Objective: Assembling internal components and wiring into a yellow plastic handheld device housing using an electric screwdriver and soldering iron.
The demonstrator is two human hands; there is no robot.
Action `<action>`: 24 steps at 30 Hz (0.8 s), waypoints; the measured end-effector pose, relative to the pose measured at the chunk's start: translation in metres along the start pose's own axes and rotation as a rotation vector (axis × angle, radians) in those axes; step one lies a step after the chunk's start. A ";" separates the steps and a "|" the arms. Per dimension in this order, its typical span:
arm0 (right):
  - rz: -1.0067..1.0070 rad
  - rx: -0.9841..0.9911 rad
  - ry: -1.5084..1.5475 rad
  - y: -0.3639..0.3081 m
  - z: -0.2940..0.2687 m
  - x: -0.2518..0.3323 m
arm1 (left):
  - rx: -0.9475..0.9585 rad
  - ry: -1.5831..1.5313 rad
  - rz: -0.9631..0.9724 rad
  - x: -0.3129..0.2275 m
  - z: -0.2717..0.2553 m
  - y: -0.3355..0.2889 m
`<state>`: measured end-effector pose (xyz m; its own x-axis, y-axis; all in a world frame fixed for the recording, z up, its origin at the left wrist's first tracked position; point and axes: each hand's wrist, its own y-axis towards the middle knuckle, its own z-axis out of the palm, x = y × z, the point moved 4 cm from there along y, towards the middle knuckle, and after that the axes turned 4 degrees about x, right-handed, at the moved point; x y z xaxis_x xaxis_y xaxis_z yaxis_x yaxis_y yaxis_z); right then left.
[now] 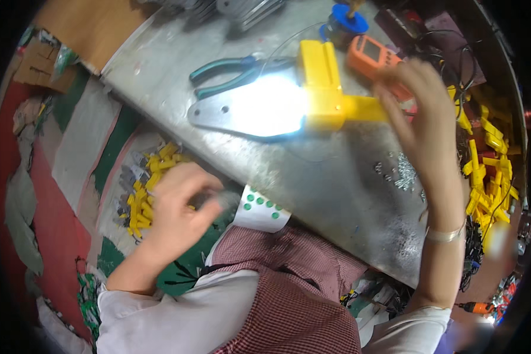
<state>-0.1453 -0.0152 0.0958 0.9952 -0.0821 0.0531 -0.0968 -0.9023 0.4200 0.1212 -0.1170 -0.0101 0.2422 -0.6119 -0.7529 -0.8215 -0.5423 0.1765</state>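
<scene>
R hand (416, 97) at end of yel. device (323, 82), L hand (183, 199) well apart

Table (318, 177): lamp (323, 94) across its middle, right hand (416, 100) at the handle end; pliers (230, 74) just behind the lamp's left part; meter (366, 53) behind the handle; spool (349, 20) behind the meter; screws (405, 172) before the handle, toward the right. Near table edge: sheet (261, 209), over the lap (283, 248). Left of sheet: left hand (183, 203), off the table. Left heap of parts (138, 206): left of and behind that hand. Right heap of parts (494, 177): right of the right hand.
</scene>
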 end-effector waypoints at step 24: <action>0.411 0.291 0.710 -0.062 0.035 0.069 | 0.339 -0.303 -0.222 0.009 0.014 0.008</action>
<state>-0.0702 0.0202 0.0420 0.6287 -0.2293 0.7431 -0.3426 -0.9395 -0.0001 0.1097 -0.1190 -0.0245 0.3110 -0.2814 -0.9078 -0.9008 -0.3920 -0.1870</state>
